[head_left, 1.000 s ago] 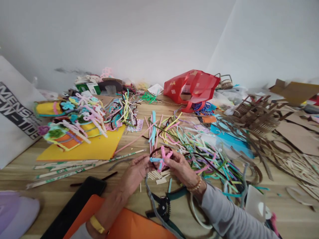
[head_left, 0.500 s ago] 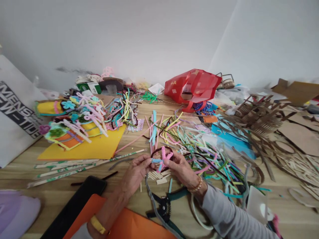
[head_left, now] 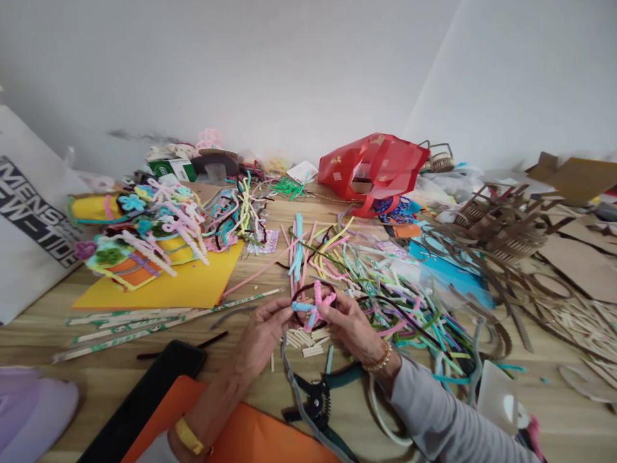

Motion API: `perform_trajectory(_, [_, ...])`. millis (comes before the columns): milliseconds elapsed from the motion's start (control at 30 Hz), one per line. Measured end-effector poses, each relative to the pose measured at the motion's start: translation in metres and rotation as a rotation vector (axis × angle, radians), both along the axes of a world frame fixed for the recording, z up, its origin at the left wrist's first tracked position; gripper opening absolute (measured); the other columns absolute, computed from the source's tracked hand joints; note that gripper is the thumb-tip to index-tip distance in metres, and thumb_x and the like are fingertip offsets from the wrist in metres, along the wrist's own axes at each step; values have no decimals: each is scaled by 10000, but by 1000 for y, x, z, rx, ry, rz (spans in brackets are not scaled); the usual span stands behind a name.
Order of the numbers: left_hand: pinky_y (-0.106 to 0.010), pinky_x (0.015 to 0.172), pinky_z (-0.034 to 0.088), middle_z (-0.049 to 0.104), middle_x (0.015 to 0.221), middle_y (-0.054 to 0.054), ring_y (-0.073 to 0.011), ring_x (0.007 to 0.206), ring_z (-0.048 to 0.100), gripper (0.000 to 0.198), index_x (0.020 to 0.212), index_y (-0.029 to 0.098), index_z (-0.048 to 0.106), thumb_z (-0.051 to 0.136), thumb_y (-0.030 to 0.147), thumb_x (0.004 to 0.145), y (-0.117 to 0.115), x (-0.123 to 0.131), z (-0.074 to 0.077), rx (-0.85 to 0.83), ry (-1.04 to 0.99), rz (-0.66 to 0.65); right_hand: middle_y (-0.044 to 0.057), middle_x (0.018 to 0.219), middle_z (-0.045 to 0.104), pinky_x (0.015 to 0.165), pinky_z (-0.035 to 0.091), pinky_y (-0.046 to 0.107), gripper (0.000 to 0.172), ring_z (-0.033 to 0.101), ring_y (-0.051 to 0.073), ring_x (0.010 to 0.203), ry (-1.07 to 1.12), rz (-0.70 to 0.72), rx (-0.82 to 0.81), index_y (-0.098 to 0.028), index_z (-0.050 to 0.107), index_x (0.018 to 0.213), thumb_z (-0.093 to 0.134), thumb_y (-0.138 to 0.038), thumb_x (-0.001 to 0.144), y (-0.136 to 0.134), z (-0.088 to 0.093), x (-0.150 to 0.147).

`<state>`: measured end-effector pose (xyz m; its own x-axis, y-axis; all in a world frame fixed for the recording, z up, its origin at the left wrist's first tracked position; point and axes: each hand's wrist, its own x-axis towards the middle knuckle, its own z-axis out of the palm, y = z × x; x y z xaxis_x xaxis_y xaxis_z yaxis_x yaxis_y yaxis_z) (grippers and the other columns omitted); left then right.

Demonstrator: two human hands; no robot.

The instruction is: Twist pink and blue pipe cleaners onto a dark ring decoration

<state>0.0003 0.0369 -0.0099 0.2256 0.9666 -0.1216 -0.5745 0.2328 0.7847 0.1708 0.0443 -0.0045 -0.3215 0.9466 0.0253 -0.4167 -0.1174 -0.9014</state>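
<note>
Between my two hands is a small figure of twisted pipe cleaners, with a pink part (head_left: pixel 319 297) and a light blue part (head_left: pixel 303 307). My left hand (head_left: pixel 267 328) pinches the blue end between thumb and fingers. My right hand (head_left: pixel 351 323) grips the pink side from the right. A dark brown pipe cleaner (head_left: pixel 308 287) curves behind the figure. Just below the hands lie short wooden sticks (head_left: pixel 312 351). Nearer to me are green-handled pliers (head_left: pixel 318 402) with a grey pipe cleaner (head_left: pixel 295 379) across them.
Loose pipe cleaners (head_left: pixel 385 283) spread to the right, near brown cardboard baskets (head_left: pixel 506 225). A red bag (head_left: pixel 371 168) stands at the back. Pipe cleaner flowers (head_left: pixel 164 218) rest on yellow sheets (head_left: pixel 154 296) at left. A black phone-like slab (head_left: pixel 149 392) and orange sheet (head_left: pixel 260 437) lie in front.
The pink part has shifted slightly right and turned a little, and more of the blue part shows. Both hands stay in nearly the same place.
</note>
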Motion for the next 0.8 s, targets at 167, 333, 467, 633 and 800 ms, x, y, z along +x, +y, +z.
perform_trajectory(167, [-276, 684, 493, 706, 663, -34, -151, 641, 644, 121, 753, 131, 676, 752, 168, 667, 0, 2, 0, 7, -27, 6, -9, 745, 584, 649, 461, 254, 204, 538, 122, 657, -9, -27, 2, -196, 634, 869, 722, -315, 729, 0, -1, 0])
perform_trajectory(333, [-255, 673, 491, 701, 649, -21, -143, 640, 645, 97, 726, 144, 671, 750, 161, 673, 1, 1, -4, 29, -42, -20, -12, 751, 581, 642, 454, 240, 200, 536, 114, 655, -1, -18, 13, -199, 639, 886, 719, -303, 735, 0, -2, 0])
perform_trajectory(467, [-244, 664, 491, 703, 654, -25, -135, 638, 643, 66, 737, 141, 680, 729, 143, 692, 1, 0, -4, 31, -48, -38, -7, 766, 588, 660, 471, 263, 217, 547, 128, 670, -14, -8, 36, -207, 637, 906, 714, -321, 738, 0, -2, 1])
perform_trajectory(633, [-286, 697, 504, 722, 743, -61, -162, 685, 649, 149, 828, 120, 702, 726, 167, 689, 0, 1, -1, -15, -63, -9, -2, 796, 604, 695, 476, 269, 208, 556, 129, 699, 7, 20, 58, -199, 641, 905, 714, -304, 741, 0, 1, 0])
perform_trajectory(800, [-261, 673, 492, 702, 683, -38, -142, 646, 631, 107, 760, 125, 700, 746, 174, 676, 1, 1, -1, -7, -28, -12, 4, 801, 600, 709, 477, 287, 236, 556, 146, 711, -35, 22, 45, -212, 636, 906, 715, -349, 732, -1, 2, 0])
